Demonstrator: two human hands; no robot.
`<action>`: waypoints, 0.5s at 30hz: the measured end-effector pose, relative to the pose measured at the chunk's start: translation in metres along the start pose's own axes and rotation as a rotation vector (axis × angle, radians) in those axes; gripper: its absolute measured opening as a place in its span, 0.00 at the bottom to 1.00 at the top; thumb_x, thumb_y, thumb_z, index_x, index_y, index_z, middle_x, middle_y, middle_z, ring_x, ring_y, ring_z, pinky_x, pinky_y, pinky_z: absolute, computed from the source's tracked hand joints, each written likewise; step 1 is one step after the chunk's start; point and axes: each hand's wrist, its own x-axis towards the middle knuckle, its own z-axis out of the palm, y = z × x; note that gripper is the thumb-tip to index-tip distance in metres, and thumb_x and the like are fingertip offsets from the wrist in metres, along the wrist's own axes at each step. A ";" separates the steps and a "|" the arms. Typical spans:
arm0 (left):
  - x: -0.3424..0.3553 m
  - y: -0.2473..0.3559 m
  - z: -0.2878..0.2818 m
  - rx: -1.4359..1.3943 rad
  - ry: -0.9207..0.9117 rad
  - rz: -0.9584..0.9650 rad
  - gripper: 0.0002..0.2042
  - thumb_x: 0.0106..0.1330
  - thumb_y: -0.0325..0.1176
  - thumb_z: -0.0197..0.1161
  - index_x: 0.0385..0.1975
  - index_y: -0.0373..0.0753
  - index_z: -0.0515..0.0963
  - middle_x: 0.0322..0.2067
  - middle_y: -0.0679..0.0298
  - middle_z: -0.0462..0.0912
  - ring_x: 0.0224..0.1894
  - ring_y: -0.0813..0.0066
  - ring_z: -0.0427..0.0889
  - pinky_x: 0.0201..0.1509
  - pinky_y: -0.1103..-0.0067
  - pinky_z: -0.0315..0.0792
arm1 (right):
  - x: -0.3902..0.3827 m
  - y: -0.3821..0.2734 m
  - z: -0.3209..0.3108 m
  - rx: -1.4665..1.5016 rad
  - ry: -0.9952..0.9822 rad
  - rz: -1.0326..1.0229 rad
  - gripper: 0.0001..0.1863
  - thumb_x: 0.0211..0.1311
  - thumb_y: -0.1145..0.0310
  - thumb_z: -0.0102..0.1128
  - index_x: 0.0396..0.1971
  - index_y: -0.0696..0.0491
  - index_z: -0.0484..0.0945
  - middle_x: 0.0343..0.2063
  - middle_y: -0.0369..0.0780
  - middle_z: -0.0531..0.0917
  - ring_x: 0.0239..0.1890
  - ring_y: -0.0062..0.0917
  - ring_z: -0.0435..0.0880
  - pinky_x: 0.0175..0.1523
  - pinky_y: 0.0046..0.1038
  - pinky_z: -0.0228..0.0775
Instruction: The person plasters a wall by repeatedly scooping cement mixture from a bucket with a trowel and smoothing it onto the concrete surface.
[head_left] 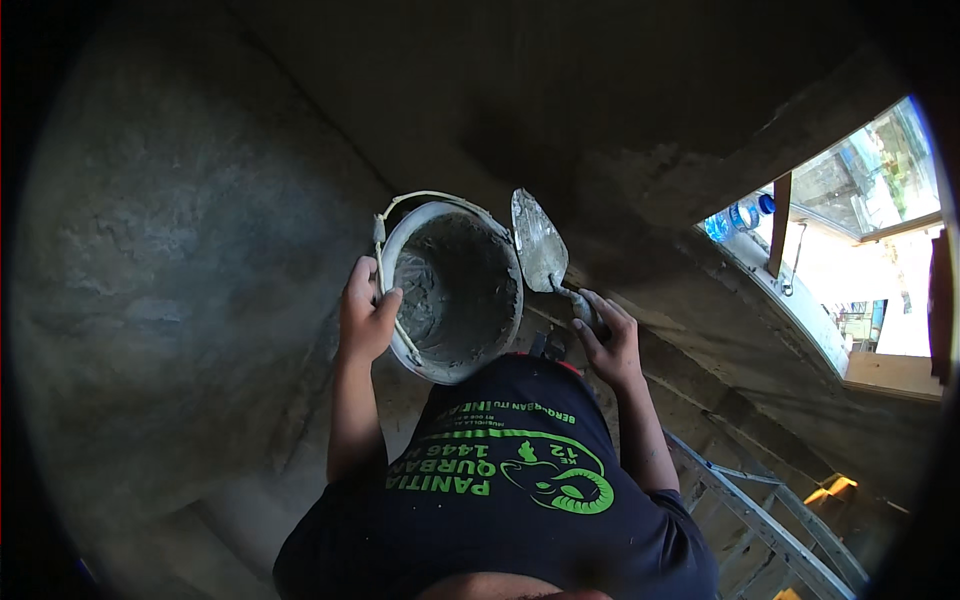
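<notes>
A round bucket (513,300) with grey-smeared walls is tilted in front of my body, its mouth facing up at me. Wet grey mortar (425,290) coats its inside and lies in the bottom. My left hand (368,312) is closed around the pale handle (381,262) at the bucket's left rim. On the other side, my right hand (609,340) grips a trowel (540,245) by its handle. The trowel's pointed metal blade is smeared with grey and points away from me, just right of the bucket's rim.
A rough grey wall (170,250) spreads across the left and far side. At the right is an open window (900,170) with a plastic bottle (735,217) on its sill (790,300). A metal ladder (765,520) stands at the lower right.
</notes>
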 end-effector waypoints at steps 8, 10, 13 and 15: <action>-0.005 0.003 0.001 0.071 0.038 0.006 0.11 0.63 0.19 0.58 0.43 0.35 0.67 0.29 0.67 0.74 0.30 0.85 0.69 0.34 0.83 0.65 | 0.001 0.017 0.008 0.052 -0.156 -0.085 0.24 0.58 0.71 0.69 0.57 0.55 0.80 0.41 0.50 0.87 0.43 0.46 0.87 0.49 0.39 0.79; -0.003 0.007 -0.001 0.087 0.026 -0.058 0.11 0.63 0.19 0.58 0.43 0.35 0.67 0.29 0.67 0.74 0.31 0.85 0.69 0.35 0.82 0.65 | 0.006 0.006 0.002 -0.143 -0.394 0.159 0.26 0.59 0.67 0.70 0.57 0.56 0.78 0.44 0.53 0.86 0.46 0.50 0.86 0.51 0.43 0.79; 0.000 0.013 0.006 0.063 0.044 0.030 0.11 0.63 0.18 0.59 0.42 0.35 0.67 0.28 0.68 0.73 0.30 0.86 0.68 0.33 0.83 0.64 | 0.023 -0.014 0.005 -0.158 -0.519 0.078 0.25 0.59 0.65 0.69 0.55 0.56 0.77 0.41 0.54 0.86 0.45 0.52 0.85 0.49 0.45 0.78; -0.002 0.013 0.003 0.063 0.032 0.011 0.11 0.63 0.18 0.59 0.42 0.35 0.67 0.29 0.68 0.73 0.30 0.86 0.68 0.33 0.83 0.64 | 0.039 -0.017 0.018 -0.109 -0.610 0.023 0.23 0.59 0.65 0.68 0.53 0.57 0.79 0.39 0.54 0.86 0.43 0.52 0.85 0.47 0.45 0.78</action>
